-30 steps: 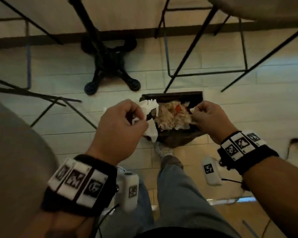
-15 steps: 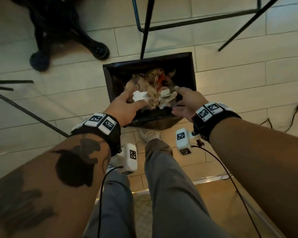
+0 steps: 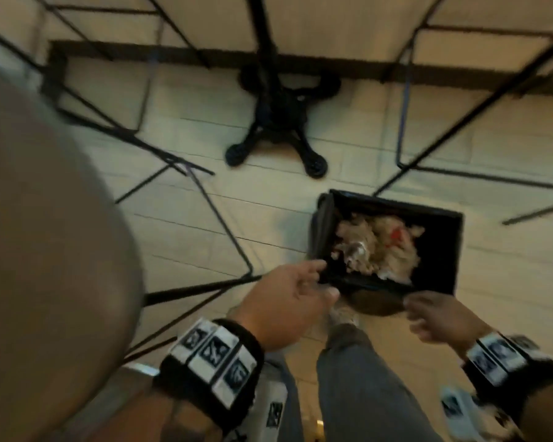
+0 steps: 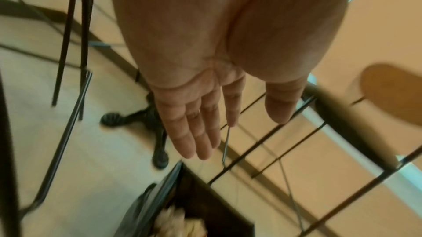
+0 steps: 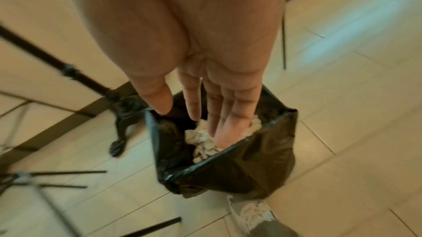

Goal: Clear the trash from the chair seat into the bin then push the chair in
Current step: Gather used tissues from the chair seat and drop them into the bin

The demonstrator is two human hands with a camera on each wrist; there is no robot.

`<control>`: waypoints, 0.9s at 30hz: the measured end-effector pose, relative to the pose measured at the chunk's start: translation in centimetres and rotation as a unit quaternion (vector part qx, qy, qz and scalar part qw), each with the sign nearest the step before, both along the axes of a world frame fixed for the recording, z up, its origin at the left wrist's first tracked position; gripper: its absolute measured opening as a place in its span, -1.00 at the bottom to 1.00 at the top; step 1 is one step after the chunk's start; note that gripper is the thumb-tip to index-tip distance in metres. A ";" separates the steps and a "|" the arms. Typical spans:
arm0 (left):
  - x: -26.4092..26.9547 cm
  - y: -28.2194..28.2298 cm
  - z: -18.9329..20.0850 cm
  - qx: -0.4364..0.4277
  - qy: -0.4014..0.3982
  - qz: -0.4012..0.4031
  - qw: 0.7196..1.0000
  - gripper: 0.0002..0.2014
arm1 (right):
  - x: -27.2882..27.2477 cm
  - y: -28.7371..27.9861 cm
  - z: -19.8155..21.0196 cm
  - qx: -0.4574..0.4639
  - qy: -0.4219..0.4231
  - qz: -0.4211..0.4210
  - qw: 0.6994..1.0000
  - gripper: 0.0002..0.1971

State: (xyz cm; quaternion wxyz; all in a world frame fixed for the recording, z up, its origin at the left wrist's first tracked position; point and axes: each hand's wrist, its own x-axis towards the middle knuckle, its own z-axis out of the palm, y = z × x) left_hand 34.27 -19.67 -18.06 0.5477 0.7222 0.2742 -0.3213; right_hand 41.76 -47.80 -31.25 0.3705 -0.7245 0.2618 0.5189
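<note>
The bin (image 3: 441, 250), lined with a black bag, stands on the tiled floor right of centre. Crumpled paper trash (image 3: 380, 247) fills it. My left hand (image 3: 320, 280) hovers at the bin's near left corner with fingers straight and nothing in it. My right hand (image 3: 419, 314) hangs relaxed and empty just before the bin's near rim. The left wrist view shows the left hand (image 4: 235, 129) flat above the bin (image 4: 173, 204). The right hand (image 5: 194, 125) spreads over the bin (image 5: 228, 168) and its crumpled paper (image 5: 200, 143). The round brown chair seat (image 3: 45, 234) fills the left of the head view.
A black table pedestal base (image 3: 278, 122) stands on the floor beyond the bin. Thin black chair legs (image 3: 224, 224) cross the floor left of and behind the bin. My leg and shoe (image 3: 345, 317) are just before the bin. A wall skirting runs along the back.
Both hands have let go of the paper and drawn back from inside the bin. My view has swung left, bringing the chair seat in.
</note>
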 end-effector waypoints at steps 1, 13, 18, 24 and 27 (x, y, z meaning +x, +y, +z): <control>-1.3 1.4 2.4 0.003 -0.025 0.006 1.000 -0.48 | 0.0 1.2 1.8 -0.002 -0.013 0.049 0.999 -0.80; -20.5 16.5 22.2 0.166 -0.236 0.327 0.900 -0.71 | -0.9 28.3 26.7 0.151 -0.325 0.439 0.824 -0.89; -26.5 21.0 20.5 0.320 -0.196 0.380 0.845 -0.60 | -3.4 40.8 31.7 0.199 -0.397 0.523 0.727 -0.88; -25.2 27.2 18.2 0.431 -0.156 0.446 0.769 -0.39 | -2.5 52.1 30.7 0.200 -0.500 0.534 0.651 -0.61; -23.3 31.1 17.1 0.441 -0.163 0.483 0.739 -0.21 | -1.7 56.3 29.7 0.178 -0.509 0.563 0.626 -0.37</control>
